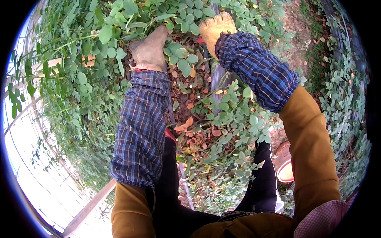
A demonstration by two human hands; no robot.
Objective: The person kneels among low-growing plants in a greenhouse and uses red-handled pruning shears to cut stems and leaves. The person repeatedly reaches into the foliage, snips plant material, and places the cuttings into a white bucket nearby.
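My left hand (151, 49), in a worn, dirt-coloured glove, reaches into the leafy plants (131, 17) at the top, left of centre; leaves hide its fingertips. Right of it, my right hand (217, 32) wears a yellow glove with its fingers curled, among leaves beside a dark ridged strip (218, 77). A small red and dark object (201, 41) shows just left of the right hand; whether that hand holds it cannot be told. Blue checked sleeve covers are on both forearms.
Dry reddish leaves (193, 139) lie on the soil between my legs. A round container with a red rim (285, 171) stands at the lower right. Dense foliage spreads along both sides. A wooden pole (89, 208) slants at the lower left, and thin drip-like pipe (185, 184) runs between my legs.
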